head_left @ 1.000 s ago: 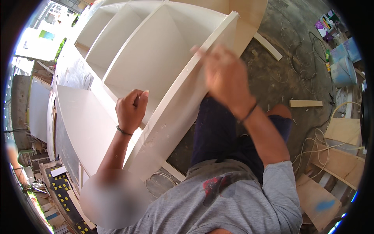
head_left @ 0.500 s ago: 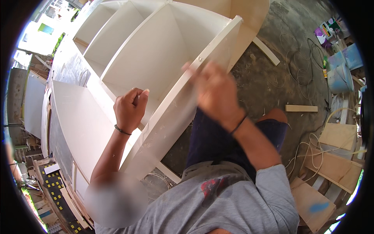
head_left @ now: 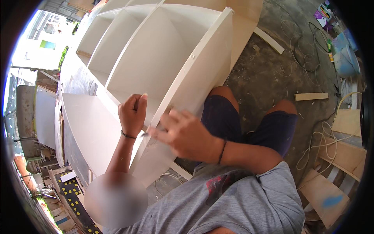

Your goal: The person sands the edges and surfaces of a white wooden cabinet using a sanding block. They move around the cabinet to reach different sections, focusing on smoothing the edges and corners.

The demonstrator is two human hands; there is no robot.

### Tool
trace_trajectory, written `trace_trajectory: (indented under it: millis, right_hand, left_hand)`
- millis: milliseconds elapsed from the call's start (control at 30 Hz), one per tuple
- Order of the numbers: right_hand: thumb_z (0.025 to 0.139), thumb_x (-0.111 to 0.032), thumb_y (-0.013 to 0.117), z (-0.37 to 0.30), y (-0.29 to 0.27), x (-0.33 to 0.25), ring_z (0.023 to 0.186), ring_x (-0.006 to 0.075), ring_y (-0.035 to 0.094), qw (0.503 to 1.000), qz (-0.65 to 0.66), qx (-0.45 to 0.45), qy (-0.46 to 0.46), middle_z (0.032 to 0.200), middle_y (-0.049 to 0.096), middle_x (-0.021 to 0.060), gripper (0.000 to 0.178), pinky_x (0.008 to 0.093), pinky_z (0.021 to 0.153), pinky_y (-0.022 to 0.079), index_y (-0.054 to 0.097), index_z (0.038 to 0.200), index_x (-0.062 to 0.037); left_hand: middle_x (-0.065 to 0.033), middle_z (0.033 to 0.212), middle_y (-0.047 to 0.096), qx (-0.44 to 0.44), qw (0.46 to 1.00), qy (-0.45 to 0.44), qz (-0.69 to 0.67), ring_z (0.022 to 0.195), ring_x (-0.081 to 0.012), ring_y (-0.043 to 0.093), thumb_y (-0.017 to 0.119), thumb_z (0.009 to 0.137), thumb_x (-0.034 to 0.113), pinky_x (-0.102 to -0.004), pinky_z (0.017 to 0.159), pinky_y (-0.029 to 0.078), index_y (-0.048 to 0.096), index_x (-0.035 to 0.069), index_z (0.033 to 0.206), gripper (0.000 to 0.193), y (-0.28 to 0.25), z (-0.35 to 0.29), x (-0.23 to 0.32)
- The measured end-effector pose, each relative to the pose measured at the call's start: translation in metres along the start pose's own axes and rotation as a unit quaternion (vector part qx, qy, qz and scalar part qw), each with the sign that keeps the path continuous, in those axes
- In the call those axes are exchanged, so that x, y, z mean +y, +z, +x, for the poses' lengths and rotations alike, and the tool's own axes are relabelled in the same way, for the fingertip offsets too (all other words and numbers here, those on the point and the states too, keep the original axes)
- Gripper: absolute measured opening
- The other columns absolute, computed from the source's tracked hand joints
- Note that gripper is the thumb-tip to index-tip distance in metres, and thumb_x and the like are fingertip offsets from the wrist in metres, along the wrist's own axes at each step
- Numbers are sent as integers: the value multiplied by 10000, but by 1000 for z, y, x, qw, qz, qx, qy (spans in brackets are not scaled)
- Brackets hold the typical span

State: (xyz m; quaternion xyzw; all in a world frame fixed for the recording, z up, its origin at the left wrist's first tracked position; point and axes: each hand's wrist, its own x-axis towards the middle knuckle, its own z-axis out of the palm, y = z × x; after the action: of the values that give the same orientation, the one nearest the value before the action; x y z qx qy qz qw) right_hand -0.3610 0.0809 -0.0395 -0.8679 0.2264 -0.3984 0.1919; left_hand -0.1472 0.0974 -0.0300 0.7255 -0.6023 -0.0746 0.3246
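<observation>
A white shelf unit (head_left: 150,50) with several open compartments lies in front of me, its thick near edge running diagonally. My left hand (head_left: 132,116) is closed, thumb uppermost, above the inner side of that edge; whatever its fingers hold, if anything, is hidden. My right hand (head_left: 187,134) is over the outer side panel (head_left: 206,74), low along the same edge. Motion smears its fingers. A small dark thing (head_left: 144,134) shows by its fingertips, too blurred to name.
A white curved panel (head_left: 87,124) lies at the left. On the floor at right are a wood strip (head_left: 311,96), loose cables (head_left: 323,140), a blue bucket (head_left: 346,62) and wooden boards (head_left: 323,195). Another strip (head_left: 269,40) sticks out beside the unit.
My right hand has swept down and left along the edge, closer to my left hand. The left hand keeps its closed shape at nearly the same spot. The view has shifted slightly.
</observation>
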Motion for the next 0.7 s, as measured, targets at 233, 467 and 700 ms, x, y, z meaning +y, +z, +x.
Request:
trace_trajectory:
  millis: [233,467,700]
  right_hand:
    - [749,1,625,18,-24,92,748,259,535,971,-83,189,124,780,517,64,471,379,676,489,677,1193,-147]
    - [732,13,628,0,6,54,719,221,515,981,-13,194,-27,758,478,27,515,346,627,477,680,1205,-186]
    - [694,54,673,2,1,83,693,213,519,972,-37,208,100,750,463,28,543,333,678,475,695,1189,-168]
  left_hand:
    - [38,470,318,-6,1000,-6,4,456,-53,249,656,917,149,-268,442,219,587,25,682,274,0,1,-3]
    - [40,469,310,-7,1000,-5,5,457,-52,247,655,915,142,-269,445,219,579,22,675,279,1,0,-3]
    - [42,466,306,-8,1000,-7,2,456,-50,247,656,916,141,-267,444,217,584,26,678,274,-1,0,-3]
